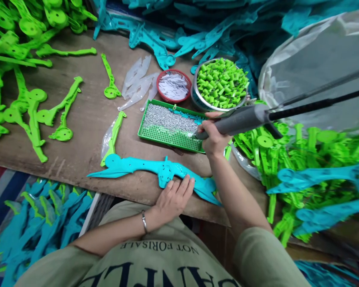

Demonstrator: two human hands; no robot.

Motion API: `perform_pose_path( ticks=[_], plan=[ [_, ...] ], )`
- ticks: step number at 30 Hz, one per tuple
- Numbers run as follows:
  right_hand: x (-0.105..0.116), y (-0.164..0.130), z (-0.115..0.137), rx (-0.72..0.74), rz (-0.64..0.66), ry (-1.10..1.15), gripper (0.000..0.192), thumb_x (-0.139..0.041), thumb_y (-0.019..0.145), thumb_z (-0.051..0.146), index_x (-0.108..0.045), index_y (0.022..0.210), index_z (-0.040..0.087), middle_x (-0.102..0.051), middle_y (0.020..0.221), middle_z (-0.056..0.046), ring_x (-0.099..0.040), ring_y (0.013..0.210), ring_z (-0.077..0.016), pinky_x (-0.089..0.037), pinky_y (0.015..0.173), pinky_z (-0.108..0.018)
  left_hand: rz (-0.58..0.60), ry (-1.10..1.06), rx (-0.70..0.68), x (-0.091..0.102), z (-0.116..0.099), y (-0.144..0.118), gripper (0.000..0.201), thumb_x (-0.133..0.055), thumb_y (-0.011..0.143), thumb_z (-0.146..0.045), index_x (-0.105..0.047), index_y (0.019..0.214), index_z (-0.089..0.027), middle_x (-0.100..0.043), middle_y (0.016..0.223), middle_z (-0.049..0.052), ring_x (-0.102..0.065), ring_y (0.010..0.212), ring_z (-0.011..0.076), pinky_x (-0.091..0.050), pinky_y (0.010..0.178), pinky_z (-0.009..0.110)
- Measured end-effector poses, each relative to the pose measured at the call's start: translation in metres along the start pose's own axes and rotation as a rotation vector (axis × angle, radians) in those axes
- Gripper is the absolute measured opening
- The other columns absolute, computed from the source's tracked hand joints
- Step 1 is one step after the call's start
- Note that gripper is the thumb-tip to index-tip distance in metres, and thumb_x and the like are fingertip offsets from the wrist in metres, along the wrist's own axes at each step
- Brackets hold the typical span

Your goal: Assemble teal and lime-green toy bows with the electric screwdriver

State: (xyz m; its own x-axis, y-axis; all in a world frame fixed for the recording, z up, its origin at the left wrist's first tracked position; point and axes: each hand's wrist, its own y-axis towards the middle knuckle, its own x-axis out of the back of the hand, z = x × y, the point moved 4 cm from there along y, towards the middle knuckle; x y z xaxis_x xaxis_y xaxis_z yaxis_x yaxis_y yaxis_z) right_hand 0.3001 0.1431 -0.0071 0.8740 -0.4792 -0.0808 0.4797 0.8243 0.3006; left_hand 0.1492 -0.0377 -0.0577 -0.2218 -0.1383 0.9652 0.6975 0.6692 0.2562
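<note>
On the tabletop (86, 119), 1 teal part (155, 171) lies ready under the hands, screws not yet driven as far as can be seen.
Left hand (172, 197) rests open and flat on the part; right hand (212, 137) grips a screwdriver (236, 119), its tip at the green screw tray (170, 137). Many loose green and teal parts lie around, which suggests much work is left.

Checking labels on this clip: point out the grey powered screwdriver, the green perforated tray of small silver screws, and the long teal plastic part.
grey powered screwdriver (239, 119), head view, barrel.
green perforated tray (167, 139), head view, bare mesh floor.
long teal plastic part (137, 164), head view, left arm.
</note>
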Motion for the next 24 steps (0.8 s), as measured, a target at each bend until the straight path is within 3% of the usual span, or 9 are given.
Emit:
perform_pose_path(
  ticks=[4,9,14,24],
  plan=[
    [0.006,-0.014,0.038,0.027,0.014,0.077,0.014,-0.071,0.074,0.026,-0.058,0.081,0.025,-0.053,0.052,0.008,-0.051,0.042,-0.0123,-0.045,0.049,-0.03,-0.006,-0.009,-0.01,0.0,0.001,0.0,0.046,-0.05,0.101,-0.022,-0.058,0.146,-0.014,-0.055,0.155,0.014,-0.064,0.103,0.0202,-0.045,0.097,0.036],
    [0.019,-0.066,0.074,-0.011,0.123,0.074,0.014,-0.074,0.08,0.033,-0.066,0.09,0.028,-0.051,0.053,0.007,-0.051,0.042,-0.0148,-0.048,0.048,-0.034,0.041,-0.053,-0.009,0.003,0.002,0.003,0.048,-0.048,0.1,-0.02,-0.056,0.147,-0.012,-0.055,0.154,0.015,-0.063,0.101,0.0215,-0.046,0.093,0.037],
    [0.032,-0.103,0.066,-0.05,0.187,0.067,0.014,-0.073,0.086,0.031,-0.069,0.099,0.03,-0.057,0.058,0.007,-0.057,0.049,-0.0156,-0.052,0.054,-0.034,0.047,-0.061,-0.01,0.004,0.002,0.004,0.047,-0.047,0.102,-0.021,-0.055,0.147,-0.012,-0.053,0.156,0.015,-0.061,0.101,0.022,-0.046,0.092,0.037],
    [0.036,-0.116,0.048,-0.082,0.179,0.048,0.015,-0.074,0.085,0.031,-0.065,0.098,0.028,-0.058,0.062,0.007,-0.059,0.054,-0.0152,-0.054,0.059,-0.033,0.044,-0.072,-0.002,0.003,0.002,0.004,0.048,-0.048,0.101,-0.021,-0.054,0.148,-0.012,-0.056,0.152,0.016,-0.061,0.099,0.0218,-0.045,0.092,0.037]
  ],
)
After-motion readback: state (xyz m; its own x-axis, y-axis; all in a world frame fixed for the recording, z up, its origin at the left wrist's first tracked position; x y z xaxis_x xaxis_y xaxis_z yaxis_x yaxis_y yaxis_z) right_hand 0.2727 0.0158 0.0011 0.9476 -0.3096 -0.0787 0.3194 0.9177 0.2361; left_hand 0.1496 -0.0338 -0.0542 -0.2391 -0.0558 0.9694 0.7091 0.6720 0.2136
